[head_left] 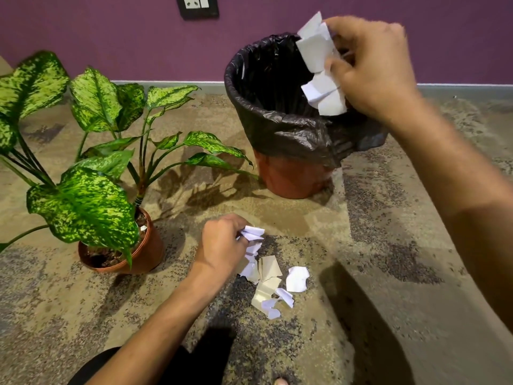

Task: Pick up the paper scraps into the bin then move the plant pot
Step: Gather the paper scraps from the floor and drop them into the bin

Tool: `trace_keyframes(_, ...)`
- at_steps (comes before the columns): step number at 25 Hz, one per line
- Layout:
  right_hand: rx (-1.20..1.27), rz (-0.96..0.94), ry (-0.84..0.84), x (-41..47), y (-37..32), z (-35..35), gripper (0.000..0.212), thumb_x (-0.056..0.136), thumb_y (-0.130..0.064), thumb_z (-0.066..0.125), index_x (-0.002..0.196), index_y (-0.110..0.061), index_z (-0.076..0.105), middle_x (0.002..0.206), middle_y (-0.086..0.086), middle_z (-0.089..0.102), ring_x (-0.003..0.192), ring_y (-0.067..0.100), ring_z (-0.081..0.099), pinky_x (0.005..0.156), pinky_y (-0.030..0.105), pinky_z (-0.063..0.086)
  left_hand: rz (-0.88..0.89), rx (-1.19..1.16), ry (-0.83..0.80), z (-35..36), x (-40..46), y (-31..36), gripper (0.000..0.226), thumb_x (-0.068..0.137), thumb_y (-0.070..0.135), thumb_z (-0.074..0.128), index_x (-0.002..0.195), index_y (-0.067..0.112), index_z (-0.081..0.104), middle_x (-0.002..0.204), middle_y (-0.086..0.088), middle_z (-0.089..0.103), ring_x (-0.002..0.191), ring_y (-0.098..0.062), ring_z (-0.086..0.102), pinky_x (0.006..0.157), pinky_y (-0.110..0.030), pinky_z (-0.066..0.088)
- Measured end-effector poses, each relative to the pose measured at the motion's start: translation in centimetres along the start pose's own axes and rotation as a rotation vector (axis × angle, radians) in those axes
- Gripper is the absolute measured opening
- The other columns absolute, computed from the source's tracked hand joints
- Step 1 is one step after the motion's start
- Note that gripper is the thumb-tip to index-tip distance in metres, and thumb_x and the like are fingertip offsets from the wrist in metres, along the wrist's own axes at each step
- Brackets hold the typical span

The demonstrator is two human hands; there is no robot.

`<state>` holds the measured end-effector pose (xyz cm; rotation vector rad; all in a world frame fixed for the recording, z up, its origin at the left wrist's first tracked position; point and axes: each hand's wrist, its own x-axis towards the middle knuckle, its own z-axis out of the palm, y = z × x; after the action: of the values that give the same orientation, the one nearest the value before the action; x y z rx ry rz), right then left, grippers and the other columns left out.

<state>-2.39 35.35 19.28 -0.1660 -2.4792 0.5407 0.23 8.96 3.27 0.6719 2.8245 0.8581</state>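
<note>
Right hand (372,65) up at one o'clock, fingers curled around a bunch of white paper pieces (319,65), held over the open mouth of the bin (277,129). Left hand (222,245) low near the centre, knuckles up, pinching a small crumpled scrap (252,232) between fingertips just above the floor (388,245).

Directly at four o'clock from the left hand, a loose heap of paper scraps (270,284) on the floor: white and cream pieces, some overlapping, one larger white piece at the heap's three o'clock edge. Heap touching or nearly touching the left hand's fingers; exact contact hard to tell.

Bin at twelve to one o'clock from the heap, well apart from it, upright, orange-brown body lined with a black plastic bag (305,134) folded over the rim and hanging down the outside. A pale sliver of paper visible against the inner wall of the bag on its nine o'clock side.

Plant pot (147,251) at nine o'clock from the left hand, near it but not touching, terracotta-coloured, standing upright on the floor. Broad speckled green leaves (83,207) spreading up and out toward ten and eleven o'clock.

Purple wall (111,37) behind, with a dark switch plate (197,5) at twelve o'clock.
</note>
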Motion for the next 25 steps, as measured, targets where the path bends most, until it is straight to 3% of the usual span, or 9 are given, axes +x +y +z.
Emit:
trace_keyframes(2,-0.051,0.032,-0.079,0.4,1.3,1.0,0.040,0.091,-0.017,0.058,0.129,-0.026,0.057,0.122,-0.001,0.067,0.108,0.022,0.063,0.100,0.043,0.047,0.059,-0.033,0.036,-0.9,0.2,1.5,0.017,0.074,0.008,0.079,0.091,0.012,0.077,0.092,0.000,0.073,0.080,-0.013,0.065,0.076,-0.023,0.053)
trace_keyframes(6,0.000,0.056,-0.079,-0.6,2.3,1.2,0.035,0.096,-0.025,0.048,0.129,-0.028,0.057,0.126,-0.008,0.064,0.102,0.016,0.064,0.101,0.037,0.045,0.167,-0.177,0.122,-3.0,0.8,4.3,0.023,0.071,0.003,0.080,0.089,0.016,0.077,0.086,0.010,0.069,0.074,-0.007,0.063,0.068,-0.024,0.056)
trace_keyframes(9,0.128,0.065,0.046,-2.4,2.5,0.4,0.033,0.097,-0.022,0.045,0.125,-0.023,0.061,0.122,-0.008,0.065,0.110,0.010,0.061,0.100,0.037,0.047,0.210,-0.264,0.196,-4.8,1.7,6.8,0.022,0.071,0.008,0.081,0.089,0.019,0.076,0.083,0.016,0.065,0.075,0.002,0.062,0.064,-0.019,0.055)
trace_keyframes(12,0.234,0.016,0.143,-5.8,1.8,-0.2,0.029,0.096,-0.015,0.047,0.119,-0.016,0.065,0.111,-0.006,0.067,0.103,0.007,0.063,0.091,0.031,0.052,0.232,-0.370,0.267,-6.5,3.7,9.6,0.019,0.073,0.008,0.079,0.088,0.018,0.075,0.087,0.011,0.069,0.076,-0.001,0.064,0.063,-0.021,0.057)
trace_keyframes(14,0.277,-0.018,0.183,-8.7,1.2,0.0,0.027,0.096,-0.013,0.049,0.117,-0.014,0.066,0.107,-0.003,0.069,0.097,0.008,0.065,0.083,0.030,0.055,0.276,-0.362,0.344,-7.6,5.7,11.7,0.018,0.073,0.008,0.078,0.088,0.018,0.075,0.084,0.011,0.069,0.073,0.004,0.063,0.062,-0.009,0.052)
trace_keyframes(19,0.443,0.010,0.061,-15.8,0.5,3.6,0.027,0.094,-0.005,0.054,0.116,-0.016,0.065,0.100,-0.002,0.070,0.086,0.010,0.067,0.072,0.026,0.058,0.315,-0.160,0.468,-9.1,12.6,15.7,0.014,0.078,0.005,0.063,0.079,0.014,0.074,0.074,0.003,0.067,0.066,-0.003,0.055,0.054,-0.005,0.038)
trace_keyframes(21,0.413,0.055,-0.093,-18.2,0.7,5.4,0.028,0.093,-0.006,0.055,0.116,-0.020,0.065,0.100,-0.006,0.070,0.078,0.001,0.064,0.063,0.019,0.054,0.310,-0.120,0.385,-9.1,14.6,16.2,0.014,0.082,0.007,0.063,0.089,0.017,0.071,0.090,0.000,0.067,0.080,-0.008,0.057,0.070,-0.007,0.042)
trace_keyframes(22,0.371,0.081,-0.171,-19.3,1.0,6.2,0.029,0.093,-0.008,0.055,0.116,-0.022,0.065,0.103,-0.006,0.070,0.077,-0.003,0.062,0.064,0.016,0.052,0.308,-0.119,0.319,-9.1,15.2,16.4,0.025,0.083,0.008,0.066,0.107,0.017,0.068,0.107,-0.002,0.066,0.092,-0.011,0.059,0.077,-0.009,0.045)
trace_keyframes(25,0.205,0.156,-0.335,-21.4,2.2,7.5,0.029,0.094,-0.013,0.056,0.118,-0.027,0.065,0.114,-0.008,0.068,0.095,0.000,0.060,0.089,0.028,0.051,0.307,-0.095,0.173,-8.6,15.7,15.9,0.057,0.082,0.012,0.072,0.135,0.018,0.051,0.133,-0.001,0.057,0.113,-0.015,0.056,0.080,-0.007,0.041)
